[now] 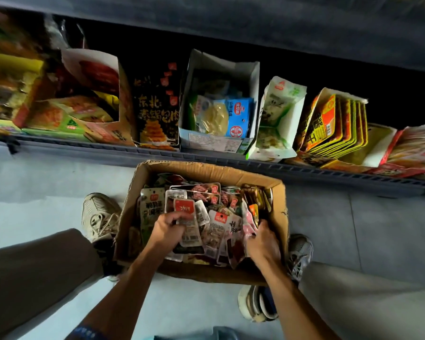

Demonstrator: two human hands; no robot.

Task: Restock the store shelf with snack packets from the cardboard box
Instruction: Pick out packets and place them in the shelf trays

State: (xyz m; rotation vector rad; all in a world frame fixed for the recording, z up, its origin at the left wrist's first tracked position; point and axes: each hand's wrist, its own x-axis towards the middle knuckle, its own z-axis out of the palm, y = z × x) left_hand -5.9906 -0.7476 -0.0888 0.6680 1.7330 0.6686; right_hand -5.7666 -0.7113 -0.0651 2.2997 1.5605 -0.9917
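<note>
Cardboard box [206, 171] is sitting on the floor below the shelf [157, 155]. Your left hand [168, 228] is gripping a red-labelled packet [185, 212]; your right hand [261, 241] is digging, fingers hidden. Neighbouring slick packets may be dragging out and spilling.

cardboard box [279, 192] open on floor, right below the shelf [206, 159] | snack packets [221, 217] heaped loose inside, mostly red-white

worn sneakers [99, 215] and grey trouser legs [37, 263] on a pale tiled floor [368, 224]
</note>
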